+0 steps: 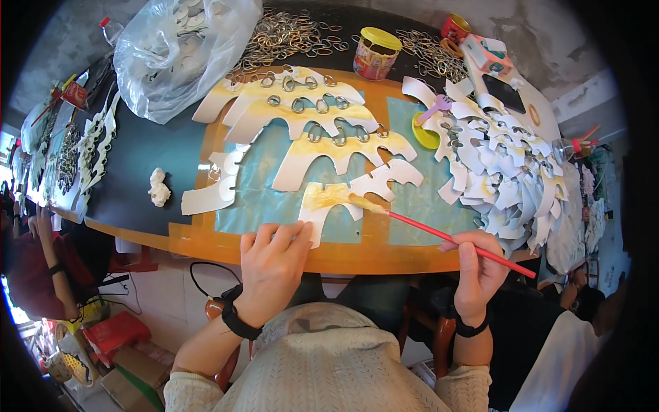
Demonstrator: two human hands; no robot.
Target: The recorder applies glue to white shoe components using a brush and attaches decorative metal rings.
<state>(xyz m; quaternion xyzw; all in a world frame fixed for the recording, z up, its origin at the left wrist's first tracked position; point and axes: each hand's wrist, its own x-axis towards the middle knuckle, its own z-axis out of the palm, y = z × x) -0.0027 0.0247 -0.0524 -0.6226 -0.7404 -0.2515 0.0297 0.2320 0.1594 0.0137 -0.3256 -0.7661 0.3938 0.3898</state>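
Both hands at table edge (206,242); brush (439,233) over cutout (329,200).

Top: cream cable-knit sweater, sleeves pushed back
Left hand (272,268): black wristband
Right hand (478,275): black wristband

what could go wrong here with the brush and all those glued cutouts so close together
1. The red-handled brush in the right hand is spreading yellow glue on a white cutout; the left hand pins that cutout's lower edge, so its fingers may pick up glue.
2. The cutout overlaps a neighbouring cutout, so stray glue might stick them together.
3. The rows of metal rings sit on wet-looking glue; a sleeve reaching over could shift them.
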